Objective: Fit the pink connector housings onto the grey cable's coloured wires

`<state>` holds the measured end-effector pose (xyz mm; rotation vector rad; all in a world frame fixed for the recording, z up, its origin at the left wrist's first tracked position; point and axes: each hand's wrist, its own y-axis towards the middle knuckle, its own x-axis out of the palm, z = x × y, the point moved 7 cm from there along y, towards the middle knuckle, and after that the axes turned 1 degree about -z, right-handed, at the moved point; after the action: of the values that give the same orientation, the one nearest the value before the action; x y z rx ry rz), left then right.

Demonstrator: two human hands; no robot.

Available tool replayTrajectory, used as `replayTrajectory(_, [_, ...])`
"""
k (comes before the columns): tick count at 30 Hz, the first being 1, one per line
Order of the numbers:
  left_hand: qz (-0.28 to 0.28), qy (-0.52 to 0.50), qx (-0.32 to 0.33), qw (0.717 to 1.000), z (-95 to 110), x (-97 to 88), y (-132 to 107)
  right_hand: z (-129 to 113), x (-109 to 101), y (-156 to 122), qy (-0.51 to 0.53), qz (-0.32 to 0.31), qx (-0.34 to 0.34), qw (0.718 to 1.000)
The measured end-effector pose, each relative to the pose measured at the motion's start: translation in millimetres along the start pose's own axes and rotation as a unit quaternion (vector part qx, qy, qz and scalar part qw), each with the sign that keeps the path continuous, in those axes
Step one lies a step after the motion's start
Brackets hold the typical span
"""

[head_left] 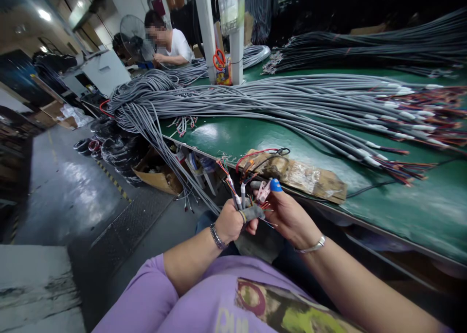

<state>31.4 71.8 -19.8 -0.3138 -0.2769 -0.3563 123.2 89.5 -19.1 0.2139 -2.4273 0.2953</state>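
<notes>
My left hand [229, 221] is closed round the ends of a few grey cables [237, 194], whose thin coloured wires fan out above my fist. My right hand [288, 214] is closed on a small pink clip-like tool [262, 191] held against those wire ends. A blue cover sits on one right fingertip and grey covers on other fingers. Both hands hover just off the near edge of the green workbench [233, 136].
Long bundles of grey cables [292, 99] with stripped coloured ends lie across the bench. A taped cardboard block [302, 175] with red wire sits at the bench edge. Another person [170, 43] works at the far end beside a fan [133, 34]. Orange scissors [219, 58] hang on a post.
</notes>
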Motion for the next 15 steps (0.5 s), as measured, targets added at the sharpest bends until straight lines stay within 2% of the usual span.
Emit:
replayTrajectory(6, [-0.001,0.001,-0.004,1.000,0,-1.2,-1,-1,0,-5,0.015,0.032,0.031,0.999])
replayTrajectory(10, [-0.007,-0.012,0.013,1.000,1,-1.1,-6,-1,0,-10,0.026,0.032,0.062,0.997])
replayTrajectory(15, [0.006,-0.009,0.043,0.999,-3,-3.2,-17,-1,-2,-11,0.030,0.035,0.065,0.997])
